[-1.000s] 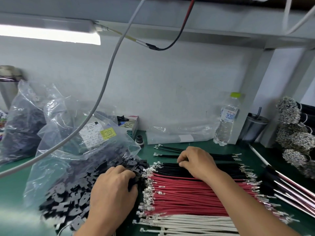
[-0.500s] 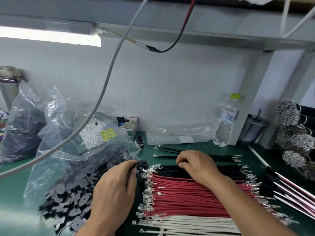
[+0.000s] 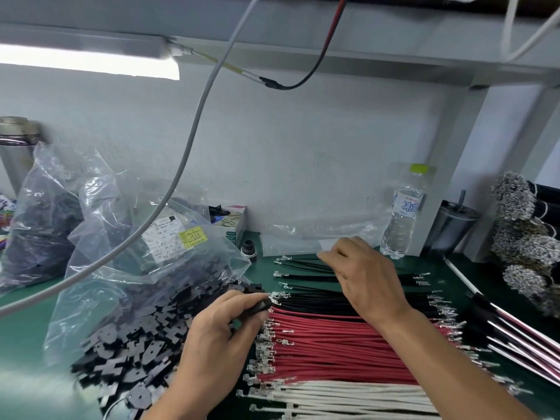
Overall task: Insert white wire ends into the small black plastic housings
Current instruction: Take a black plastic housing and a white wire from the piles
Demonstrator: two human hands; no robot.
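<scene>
Black housing [image 3: 259,307] sits pinched in the left hand [image 3: 218,344]; right hand [image 3: 363,277], fingers curled, picks among black wires [image 3: 315,301]. White wires [image 3: 348,398] lie nearest: select one, align terminal squarely.

Housing and white wires, placed relative to the red wire bundle [image 3: 348,344].
I pinch one black housing [image 3: 260,307] at the bundle's upper left; housing pile [image 3: 136,344] lies left; white wires [image 3: 348,398] lie flat just below.

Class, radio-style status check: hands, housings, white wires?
Left hand pinching one black housing. Right hand curled over loose black wires. White wires untouched, nearest the person. Nothing blocking them.
</scene>
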